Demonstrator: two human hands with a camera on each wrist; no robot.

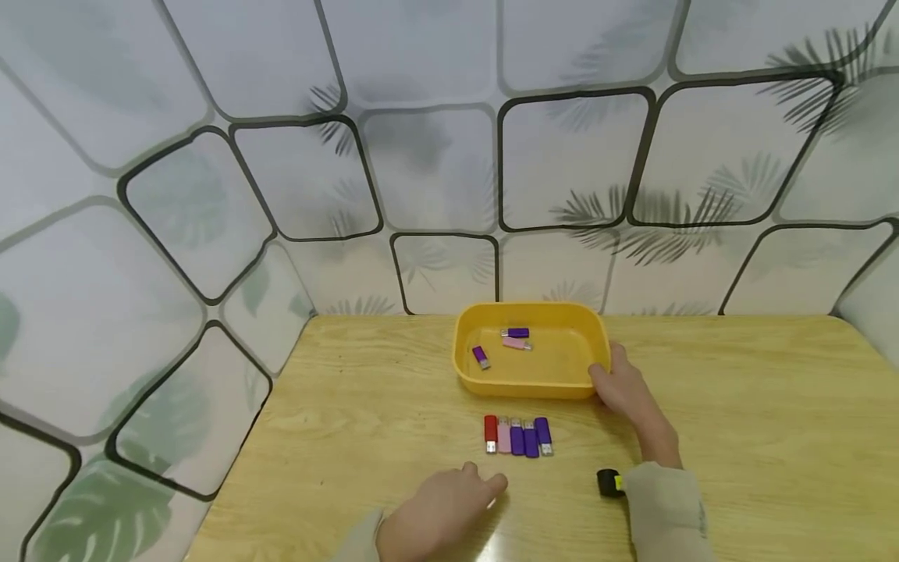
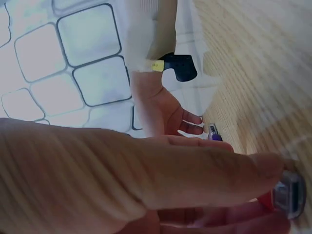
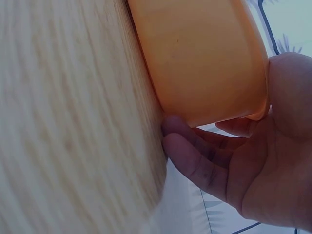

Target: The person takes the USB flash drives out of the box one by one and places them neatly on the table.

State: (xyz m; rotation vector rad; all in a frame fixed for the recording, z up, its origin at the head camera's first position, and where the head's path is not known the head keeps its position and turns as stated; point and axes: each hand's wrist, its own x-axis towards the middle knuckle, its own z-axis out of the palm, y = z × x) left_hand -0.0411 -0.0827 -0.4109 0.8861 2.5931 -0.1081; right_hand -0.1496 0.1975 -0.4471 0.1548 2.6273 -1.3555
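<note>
A yellow plastic tray [image 1: 531, 389] sits towards the back of the table. My right hand [image 1: 628, 394] grips its right end, thumb over the rim; in the right wrist view the fingers [image 3: 195, 165] lie against the tray's outer wall [image 3: 204, 63]. Inside the tray are a pink USB stick [image 1: 515, 343] and two purple ones. In front of it, a row on the table holds a red USB stick [image 1: 490, 428], a pink one [image 1: 504, 437] and three purple ones [image 1: 530, 439]. My left hand [image 1: 445, 507] hovers just before the row, fingers loosely bent, holding nothing.
The wooden table [image 1: 365, 406] meets a patterned wall covering [image 1: 435, 172] at the back and left. A black device with a yellow label [image 1: 608, 483] is worn on the right wrist.
</note>
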